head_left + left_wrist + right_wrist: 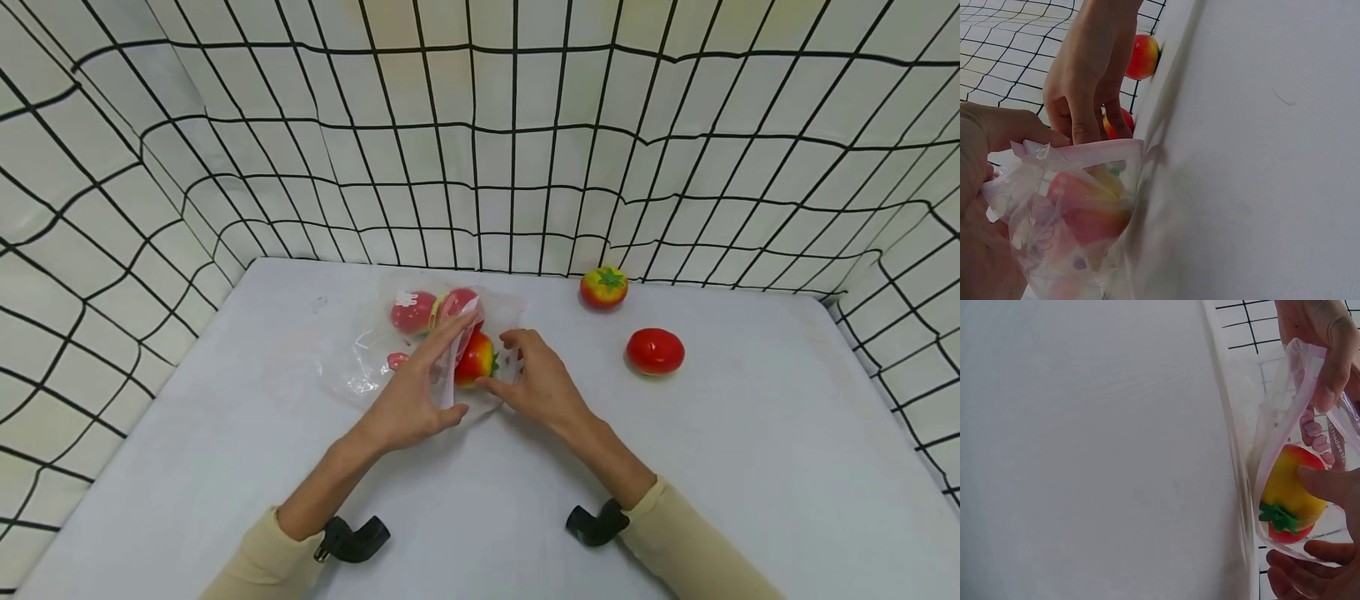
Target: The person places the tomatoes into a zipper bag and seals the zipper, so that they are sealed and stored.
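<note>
Both forearms wear cream long sleeves (693, 546) at the lower frame, each wrist carrying a small black camera mount (596, 524), hands bare.

Backdrop: white cloth with black grid (480, 150) hanging wrinkled, enclosing three sides | Surface: pale grey tabletop (750, 500) lying matte and flat | Light: falling soft, even, casting faint shadows
</note>
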`<action>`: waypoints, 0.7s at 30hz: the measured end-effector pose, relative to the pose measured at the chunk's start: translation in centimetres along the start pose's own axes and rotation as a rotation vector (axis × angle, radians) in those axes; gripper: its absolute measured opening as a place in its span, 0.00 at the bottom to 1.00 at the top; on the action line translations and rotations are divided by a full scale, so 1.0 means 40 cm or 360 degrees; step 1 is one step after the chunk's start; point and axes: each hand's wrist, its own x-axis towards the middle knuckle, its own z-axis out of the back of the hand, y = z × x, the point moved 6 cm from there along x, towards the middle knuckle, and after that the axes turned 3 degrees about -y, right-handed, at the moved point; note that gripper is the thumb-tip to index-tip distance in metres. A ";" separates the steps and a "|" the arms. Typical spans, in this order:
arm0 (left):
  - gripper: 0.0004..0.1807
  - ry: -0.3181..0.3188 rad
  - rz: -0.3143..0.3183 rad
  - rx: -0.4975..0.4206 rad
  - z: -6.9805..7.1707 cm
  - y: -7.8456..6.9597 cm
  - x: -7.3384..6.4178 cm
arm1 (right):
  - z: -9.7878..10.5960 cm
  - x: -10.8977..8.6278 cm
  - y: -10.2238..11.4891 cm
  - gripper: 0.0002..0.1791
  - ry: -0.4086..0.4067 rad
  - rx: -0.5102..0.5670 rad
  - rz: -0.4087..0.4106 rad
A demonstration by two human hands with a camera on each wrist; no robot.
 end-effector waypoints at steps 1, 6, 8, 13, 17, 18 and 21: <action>0.63 -0.0004 0.0002 0.0005 0.001 0.001 0.000 | 0.002 0.000 -0.001 0.41 -0.0009 0.0007 -0.0012; 0.63 -0.0021 0.0023 0.0025 0.002 0.000 0.003 | 0.008 0.001 -0.008 0.39 -0.0094 0.0065 -0.0049; 0.63 -0.0020 0.0034 0.0019 -0.001 -0.001 0.004 | 0.007 0.002 -0.009 0.38 -0.0136 0.0096 -0.0058; 0.63 -0.0034 0.0066 0.0021 -0.005 -0.006 0.003 | 0.006 0.007 -0.014 0.36 -0.0243 0.0196 -0.0149; 0.62 -0.0048 0.0080 0.0041 -0.006 -0.009 0.002 | 0.007 0.010 -0.016 0.36 -0.0313 0.0249 -0.0224; 0.62 -0.0052 0.0075 0.0044 -0.006 -0.010 0.003 | 0.007 0.012 -0.016 0.35 -0.0329 0.0257 -0.0232; 0.62 -0.0063 0.0066 0.0049 -0.008 -0.012 0.006 | 0.008 0.015 -0.017 0.35 -0.0365 0.0271 -0.0234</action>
